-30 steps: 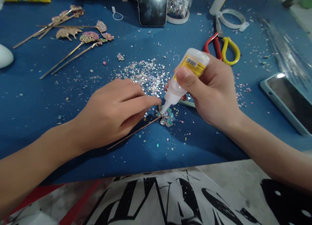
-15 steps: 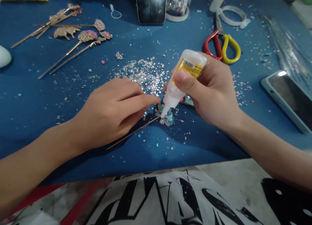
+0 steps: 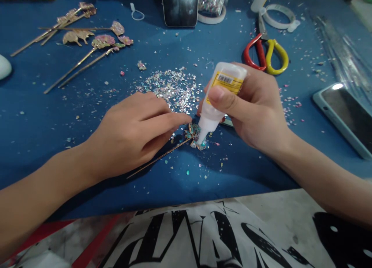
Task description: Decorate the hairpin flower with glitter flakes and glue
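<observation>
Lying just beside the left hand (image 3: 136,132) — palm down with bent fingers, cannot tell if gripping: a thin gold-coloured metal pin with glittering blue-green petalled head (image 3: 190,133). Over this pin, gripped nozzle-down in the right hand (image 3: 254,105): a translucent white plastic bottle (image 3: 213,114) — with barcode (image 3: 225,79) and unreadably small print on yellow label (image 3: 233,86).

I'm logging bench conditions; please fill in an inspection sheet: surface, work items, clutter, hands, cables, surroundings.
Surface: blue table, strewn with glittery flakes.
Work items: bottle, tilted nozzle-down at the teal ornament of a pin; contact cannot be told.
Clutter: shears, other pins, blue-edged phone, dark phone, bag of flakes.
Hands: right hand grips the bottle; left hand has its index fingertip at the ornament, grip hidden.
Cables: nothing seen.
Surroundings: black-and-white cloth before the table edge.
</observation>
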`<state>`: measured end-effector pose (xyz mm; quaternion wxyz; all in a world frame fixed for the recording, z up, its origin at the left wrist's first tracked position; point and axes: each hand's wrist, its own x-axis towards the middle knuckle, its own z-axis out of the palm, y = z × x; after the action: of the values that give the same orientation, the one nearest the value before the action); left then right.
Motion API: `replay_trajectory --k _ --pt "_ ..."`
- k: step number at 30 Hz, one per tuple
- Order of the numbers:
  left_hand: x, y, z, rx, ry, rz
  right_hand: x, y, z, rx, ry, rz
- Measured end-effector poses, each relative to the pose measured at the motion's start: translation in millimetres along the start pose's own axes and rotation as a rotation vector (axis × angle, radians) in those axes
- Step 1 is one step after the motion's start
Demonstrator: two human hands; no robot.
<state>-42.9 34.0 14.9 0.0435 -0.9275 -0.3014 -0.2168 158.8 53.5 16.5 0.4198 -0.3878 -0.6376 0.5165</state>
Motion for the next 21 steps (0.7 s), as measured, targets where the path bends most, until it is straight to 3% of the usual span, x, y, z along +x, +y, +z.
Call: replay_trajectory --k 11,21 --pt "0.4 -0.6 1.9 0.0 -0.002 0.015 2.7 0.4 -1.7 0.096 0.088 -0.013" --pt "0.5 -1.7 1.5 0.02 -0.006 0.029 3.6 1.8 -2.0 0.077 0.084 -0.022"
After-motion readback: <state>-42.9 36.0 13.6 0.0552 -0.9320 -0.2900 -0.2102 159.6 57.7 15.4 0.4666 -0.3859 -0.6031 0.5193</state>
